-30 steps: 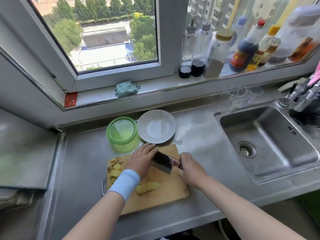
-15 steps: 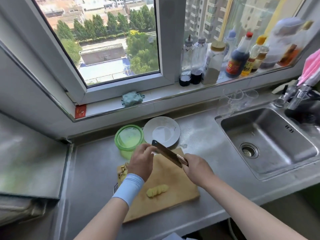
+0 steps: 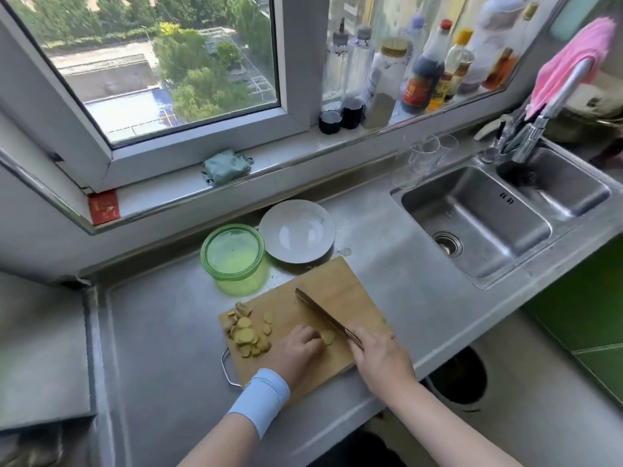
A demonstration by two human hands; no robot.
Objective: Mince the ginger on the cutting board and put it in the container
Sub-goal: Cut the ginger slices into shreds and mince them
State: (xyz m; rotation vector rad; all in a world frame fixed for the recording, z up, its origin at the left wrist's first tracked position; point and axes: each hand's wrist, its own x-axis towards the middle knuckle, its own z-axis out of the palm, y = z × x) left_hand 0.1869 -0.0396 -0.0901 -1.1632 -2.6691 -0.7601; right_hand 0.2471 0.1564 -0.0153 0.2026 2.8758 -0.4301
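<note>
Left hand (image 3: 296, 352), light blue wristband (image 3: 259, 396) on the wrist, sits on the near part of the cutting board (image 3: 340, 284), fingers curled, tips holding down a small ginger piece (image 3: 327, 338). Right hand (image 3: 381, 360) is just right of it, wrapped round the knife (image 3: 320, 313) handle. The hands are close but not touching. The blade runs far-left across the board, its near end right beside the ginger piece; can't tell if the edge touches the board. Ginger slices (image 3: 247, 335) are piled loosely at the board's left end, a few strays toward the middle, well clear of the blade. The board lies angled at the near edge of the steel tabletop (image 3: 161, 332), with a wire handle (image 3: 226, 367) sticking out at its near-left corner. Just beyond the board's far-left side stands the green container (image 3: 236, 281), round and translucent, no ginger visible in it. A white plate (image 3: 296, 230) is right beside it on the right. Farther right, a steel sink (image 3: 488, 214) is set in the tabletop, with a faucet (image 3: 553, 109) at its far right and a pink cloth (image 3: 573, 59) draped over that. Clear glasses (image 3: 428, 153) stand behind the sink's far-left corner. On the windowsill: a red card (image 3: 104, 207) at left, a crumpled green cloth (image 3: 226, 166) in the middle, a row of bottles (image 3: 421, 69) at right.
</note>
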